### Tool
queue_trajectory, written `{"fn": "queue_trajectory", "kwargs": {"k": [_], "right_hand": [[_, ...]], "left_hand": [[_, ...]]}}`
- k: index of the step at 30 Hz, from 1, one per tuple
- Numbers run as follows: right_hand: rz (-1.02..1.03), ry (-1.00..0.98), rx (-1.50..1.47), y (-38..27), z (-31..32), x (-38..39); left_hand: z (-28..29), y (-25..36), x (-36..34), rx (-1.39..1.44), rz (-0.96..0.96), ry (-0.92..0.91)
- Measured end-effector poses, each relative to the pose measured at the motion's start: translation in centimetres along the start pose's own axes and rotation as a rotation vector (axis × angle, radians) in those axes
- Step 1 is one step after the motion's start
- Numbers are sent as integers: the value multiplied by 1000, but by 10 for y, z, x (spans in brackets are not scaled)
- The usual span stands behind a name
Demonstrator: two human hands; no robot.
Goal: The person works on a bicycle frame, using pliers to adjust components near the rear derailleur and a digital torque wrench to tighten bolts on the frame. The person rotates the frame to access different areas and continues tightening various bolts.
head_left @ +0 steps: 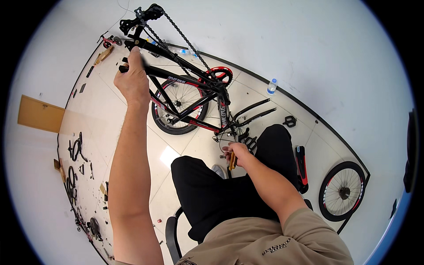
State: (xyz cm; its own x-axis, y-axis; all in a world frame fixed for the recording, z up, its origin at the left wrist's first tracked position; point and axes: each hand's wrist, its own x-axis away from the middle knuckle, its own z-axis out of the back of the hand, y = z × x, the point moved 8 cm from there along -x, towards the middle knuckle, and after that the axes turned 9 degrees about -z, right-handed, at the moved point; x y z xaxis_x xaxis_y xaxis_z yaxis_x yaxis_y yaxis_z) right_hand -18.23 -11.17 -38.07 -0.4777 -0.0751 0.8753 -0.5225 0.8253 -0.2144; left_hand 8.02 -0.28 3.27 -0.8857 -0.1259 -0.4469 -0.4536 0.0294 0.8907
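Observation:
A black and red bicycle frame [190, 81] is held up in front of me, tilted, with its rear end at the upper left. My left hand [132, 79], arm stretched far out, is closed round that rear end. Above it hangs a black derailleur [148, 14], from which a chain [180, 32] runs to the red and black chainring [224, 73]. Close to my knees, my right hand [240, 153] grips pliers with yellow handles [232, 161], beside thin cables [221, 140] at the frame's front end. The fork [254, 106] points right. Fingers partly hide the pliers' jaws.
One wheel [176, 131] is behind the frame; another [323, 194] leans at the right wall. A red and black saddle [301, 163], a pedal [289, 121] and a water bottle [272, 86] are on the right. Several loose parts lie left, near handlebars [78, 148]. A chair armrest [171, 234] is beside me.

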Motion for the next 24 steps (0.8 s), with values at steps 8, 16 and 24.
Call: {"fn": "queue_trajectory", "kwargs": {"k": [8,16,24], "right_hand": [[111,79,20,-11,9,-1],[136,39,-14,-18,4,5],[1079,197,506,-96,-50,73]], "left_hand": [[-3,0,1,29,-17,-4],[-2,3,1,33,-74,8],[-7,7,1,-81,-161,-5]]}}
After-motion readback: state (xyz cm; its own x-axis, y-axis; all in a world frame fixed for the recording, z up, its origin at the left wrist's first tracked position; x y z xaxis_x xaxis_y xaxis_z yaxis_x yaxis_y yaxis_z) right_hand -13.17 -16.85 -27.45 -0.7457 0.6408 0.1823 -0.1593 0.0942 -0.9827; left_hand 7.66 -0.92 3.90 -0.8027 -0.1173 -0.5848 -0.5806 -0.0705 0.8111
